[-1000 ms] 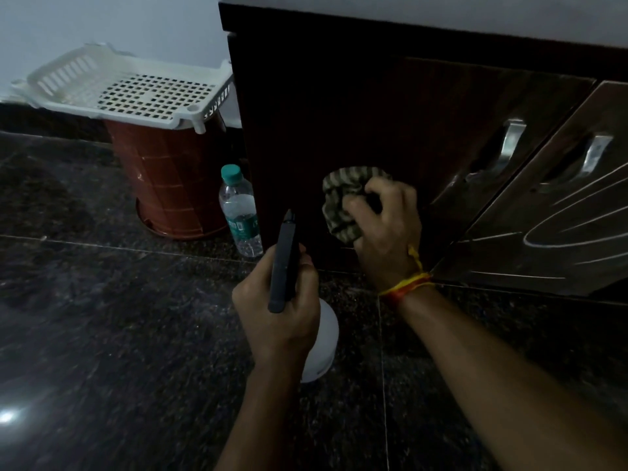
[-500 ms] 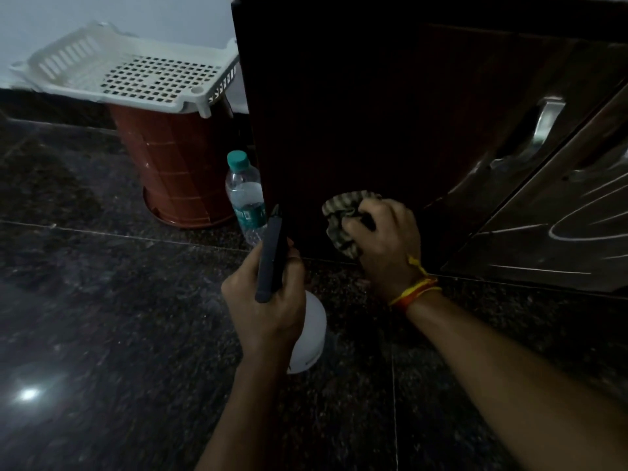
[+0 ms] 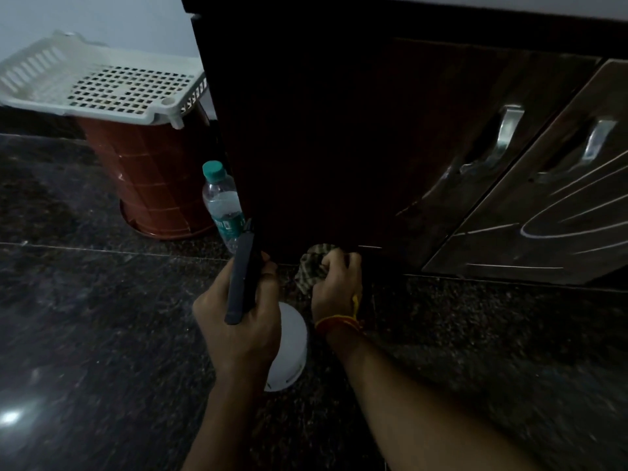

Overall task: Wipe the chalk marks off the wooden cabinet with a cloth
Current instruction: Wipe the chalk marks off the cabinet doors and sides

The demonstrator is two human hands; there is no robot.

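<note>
A dark wooden cabinet point(image 3: 339, 137) fills the upper right. My right hand point(image 3: 336, 283) grips a bunched checked cloth point(image 3: 314, 265) and holds it against the bottom edge of the left door, by the floor. A short white chalk line point(image 3: 369, 247) shows just right of the cloth. More curved chalk marks point(image 3: 564, 219) cover the right door. My left hand point(image 3: 244, 317) grips a white spray bottle point(image 3: 289, 348) by its dark trigger head, held above the floor left of the cloth.
A clear water bottle point(image 3: 222, 205) with a green cap stands at the cabinet's left corner. Behind it a red-brown bin point(image 3: 149, 178) carries a white perforated basket point(image 3: 112, 86). Two metal handles point(image 3: 503, 137) sit on the doors. The floor point(image 3: 85, 317) is dark polished stone.
My right hand has slid the cloth down the left door, from mid-height to its bottom edge. The left hand with the spray bottle has stayed close beside it.
</note>
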